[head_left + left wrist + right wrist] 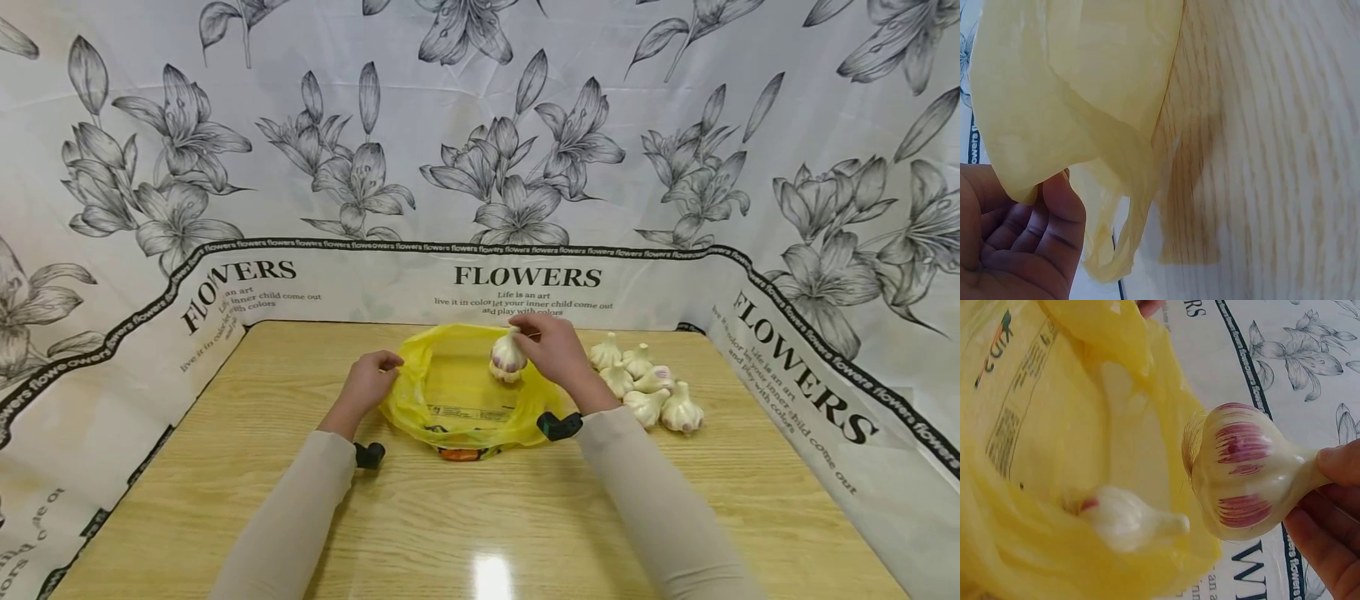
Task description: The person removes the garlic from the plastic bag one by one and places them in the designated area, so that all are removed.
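Note:
A yellow plastic bag (408, 400) lies on the table with its mouth spread wide. My left hand (367, 385) pinches the bag's left rim between thumb and fingers; a bag handle loop (1125, 244) hangs beside it in the left wrist view. Over the bag's mouth, my right hand (557, 354) holds a garlic bulb (1238, 472) by its stem, the purple-streaked body and roots facing away from the fingers. Inside the bag, another garlic bulb (1132, 519) rests against the yellow plastic. Several more garlic bulbs (648, 379) sit in a cluster right of the bag.
The wooden table (465, 517) runs beneath everything. A white cloth with flower drawings (517, 167) rises behind and along both sides. Small black wrist devices (558, 426) sit at both cuffs.

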Tool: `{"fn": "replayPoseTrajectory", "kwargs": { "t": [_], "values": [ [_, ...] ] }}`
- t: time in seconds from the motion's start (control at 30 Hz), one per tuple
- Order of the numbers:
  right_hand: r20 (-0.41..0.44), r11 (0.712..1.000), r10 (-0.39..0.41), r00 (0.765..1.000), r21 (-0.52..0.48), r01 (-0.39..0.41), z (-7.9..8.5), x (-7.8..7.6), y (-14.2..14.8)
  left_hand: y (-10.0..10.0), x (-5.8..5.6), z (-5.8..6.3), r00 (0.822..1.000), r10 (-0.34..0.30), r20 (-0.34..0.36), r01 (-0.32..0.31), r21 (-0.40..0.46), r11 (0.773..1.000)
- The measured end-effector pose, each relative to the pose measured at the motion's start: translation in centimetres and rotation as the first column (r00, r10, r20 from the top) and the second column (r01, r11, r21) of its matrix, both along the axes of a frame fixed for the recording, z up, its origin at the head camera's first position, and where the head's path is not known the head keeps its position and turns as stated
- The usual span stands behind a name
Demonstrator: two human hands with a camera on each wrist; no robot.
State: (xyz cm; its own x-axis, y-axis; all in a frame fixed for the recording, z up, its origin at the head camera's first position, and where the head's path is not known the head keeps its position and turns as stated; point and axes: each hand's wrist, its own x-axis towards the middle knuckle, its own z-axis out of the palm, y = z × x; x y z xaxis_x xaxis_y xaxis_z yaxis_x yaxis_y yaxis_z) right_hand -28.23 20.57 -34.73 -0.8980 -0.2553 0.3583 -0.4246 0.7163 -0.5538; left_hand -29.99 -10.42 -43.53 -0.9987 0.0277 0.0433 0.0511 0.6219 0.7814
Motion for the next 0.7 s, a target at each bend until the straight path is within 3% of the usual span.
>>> {"fn": "replayPoseTrajectory", "kwargs": {
  "t": [0.33,0.7],
  "values": [
    [-0.019,0.999,-0.041,0.999,0.025,0.042,1.2,0.5,3.6,0.1,-0.1,-0.1,1.000,-0.004,-0.007,0.004,0.001,1.000],
    [-0.004,0.994,-0.095,0.995,0.044,0.096,1.4,0.5,7.5,0.3,0.2,0.2,1.000,-0.005,0.005,0.005,-0.001,1.000]
  ]
}}
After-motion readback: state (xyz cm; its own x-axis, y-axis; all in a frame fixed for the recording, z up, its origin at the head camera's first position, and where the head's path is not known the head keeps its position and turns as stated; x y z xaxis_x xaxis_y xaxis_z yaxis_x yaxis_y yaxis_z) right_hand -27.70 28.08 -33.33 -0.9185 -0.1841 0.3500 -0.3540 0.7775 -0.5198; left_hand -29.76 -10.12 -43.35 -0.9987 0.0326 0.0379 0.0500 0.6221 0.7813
